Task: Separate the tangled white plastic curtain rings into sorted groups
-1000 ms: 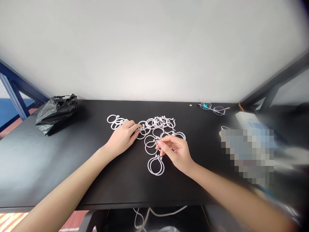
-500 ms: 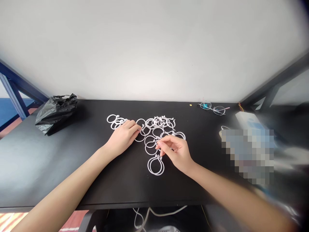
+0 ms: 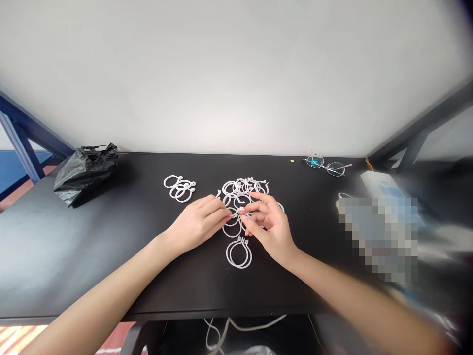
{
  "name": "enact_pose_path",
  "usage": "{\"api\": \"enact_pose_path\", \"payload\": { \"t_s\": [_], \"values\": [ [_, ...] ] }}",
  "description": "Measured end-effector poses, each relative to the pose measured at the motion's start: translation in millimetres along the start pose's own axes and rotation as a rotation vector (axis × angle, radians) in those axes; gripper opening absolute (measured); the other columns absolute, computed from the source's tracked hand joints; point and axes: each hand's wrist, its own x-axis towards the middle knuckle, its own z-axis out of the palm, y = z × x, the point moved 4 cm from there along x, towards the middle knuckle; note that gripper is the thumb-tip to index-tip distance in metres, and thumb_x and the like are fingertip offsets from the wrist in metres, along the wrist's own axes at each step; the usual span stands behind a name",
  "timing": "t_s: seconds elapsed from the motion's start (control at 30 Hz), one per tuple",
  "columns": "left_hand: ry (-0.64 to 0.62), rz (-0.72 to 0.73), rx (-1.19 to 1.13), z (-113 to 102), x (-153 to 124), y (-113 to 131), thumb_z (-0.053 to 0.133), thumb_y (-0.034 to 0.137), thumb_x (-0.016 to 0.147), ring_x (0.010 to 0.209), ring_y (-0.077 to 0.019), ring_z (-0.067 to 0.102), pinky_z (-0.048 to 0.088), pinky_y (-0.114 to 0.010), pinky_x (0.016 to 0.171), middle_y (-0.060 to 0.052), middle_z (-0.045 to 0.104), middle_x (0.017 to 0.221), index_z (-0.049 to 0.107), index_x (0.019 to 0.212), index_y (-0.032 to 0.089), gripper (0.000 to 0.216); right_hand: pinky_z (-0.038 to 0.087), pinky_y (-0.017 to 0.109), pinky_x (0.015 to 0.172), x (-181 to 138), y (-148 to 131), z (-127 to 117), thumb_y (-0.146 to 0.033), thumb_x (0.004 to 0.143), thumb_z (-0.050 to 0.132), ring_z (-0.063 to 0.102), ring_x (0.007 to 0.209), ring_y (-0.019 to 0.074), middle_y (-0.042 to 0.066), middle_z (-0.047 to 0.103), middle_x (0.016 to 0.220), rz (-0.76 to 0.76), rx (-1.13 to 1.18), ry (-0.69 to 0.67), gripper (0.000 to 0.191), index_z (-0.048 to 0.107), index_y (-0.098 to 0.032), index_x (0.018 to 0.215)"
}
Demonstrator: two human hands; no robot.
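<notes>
My left hand (image 3: 203,219) is closed in a pinch over the middle of a loose cluster of white plastic rings (image 3: 232,236), and its fingertips grip a white ring that its fingers mostly hide. Facing it, my right hand (image 3: 271,227) has thumb and middle finger close together at the same small spot, on the knobbed end of a ring. Its index finger is raised apart. Nearest to me on the desk lie two overlapping rings (image 3: 239,266). Tangled rings (image 3: 246,186) lie beyond my fingertips, and part of the cluster is under my right hand.
A few rings (image 3: 179,190) form a separate group to the left. On the black desk (image 3: 148,276) are a crumpled black plastic bag (image 3: 88,170) at far left and eyeglasses (image 3: 325,165) at back right. A white box (image 3: 384,182) and a blurred-out item stand on the right.
My left hand has moved right and slightly toward me, away from the left group, which now shows fully. My right index finger has lifted and spread from the thumb.
</notes>
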Motion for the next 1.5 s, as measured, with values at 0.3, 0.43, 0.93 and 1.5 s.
{"api": "enact_pose_path", "payload": {
  "t_s": [0.3, 0.43, 0.93, 1.5],
  "values": [
    [0.017, 0.020, -0.007, 2.3, 1.8, 10.7, 0.055, 0.016, 0.095, 0.068, -0.0147, 0.054, 0.050, -0.027, 0.061, -0.005, 0.064, 0.080, 0.060, 0.091, 0.016, 0.006, 0.055, 0.021, 0.051, 1.1, -4.1, -0.4, -0.028, 0.085, 0.070, 0.060, 0.053, 0.0081, 0.000, 0.064, 0.075, 0.007, -0.028, 0.025, 0.014, 0.067, -0.019, 0.096],
    [0.054, -0.115, -0.024, 0.5, -2.2, 3.2, 0.061, 0.035, 0.092, 0.079, -0.0196, 0.059, 0.053, -0.032, 0.066, -0.010, 0.064, 0.093, 0.059, 0.110, 0.013, 0.028, 0.055, 0.021, 0.052, 1.1, -4.1, -0.3, -0.027, 0.088, 0.068, 0.061, 0.053, 0.0084, -0.001, 0.066, 0.071, -0.026, -0.004, 0.018, 0.008, 0.065, -0.019, 0.087],
    [-0.158, -0.420, -0.573, 8.5, -2.7, -4.9, 0.061, 0.041, 0.092, 0.080, -0.0162, 0.056, 0.054, -0.031, 0.073, -0.007, 0.060, 0.096, 0.062, 0.116, 0.016, 0.035, 0.060, 0.026, 0.056, -1.6, -6.9, 0.6, -0.027, 0.088, 0.068, 0.068, 0.064, 0.0137, 0.002, 0.067, 0.078, -0.128, -0.072, -0.032, 0.007, 0.069, -0.021, 0.089],
    [-0.169, -0.390, -0.515, 4.1, -0.6, -5.2, 0.060, 0.039, 0.093, 0.082, -0.0167, 0.057, 0.052, -0.030, 0.073, -0.005, 0.057, 0.090, 0.062, 0.112, 0.016, 0.030, 0.062, 0.030, 0.064, -0.4, -7.4, 1.5, -0.029, 0.088, 0.068, 0.070, 0.065, 0.0151, 0.002, 0.070, 0.078, -0.131, -0.096, -0.035, 0.009, 0.071, -0.021, 0.089]
  ]
}}
